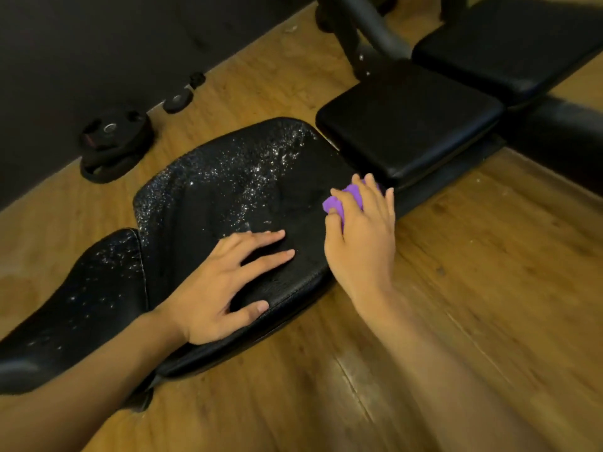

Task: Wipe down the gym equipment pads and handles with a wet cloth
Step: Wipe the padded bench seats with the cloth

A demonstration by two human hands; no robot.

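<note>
Narrow pad [81, 305] at the far left, black and speckled with droplets, sloping down toward the corner. Behind it, weight plates [114, 138] lie on the wooden floor [473, 272] against the dark wall [98, 44]. Next along is the wide pad [228, 190], and its upper half is glittering with wet spots while the near part looks duller. The left hand [215, 288] lies flat on that near part, fingers straight and spread, thumb along the front edge, holding nothing. Moving right, the right hand [362, 243] is at the wide pad's right-hand edge, fingers curled over a bunched purple cloth [334, 203] and pressing it onto the pad's surface; only a bit of purple peeks out by the thumb and fingertips. Just past the cloth sits the square pad [408, 125], and beyond it, upper right, the far pad [509, 50].
</note>
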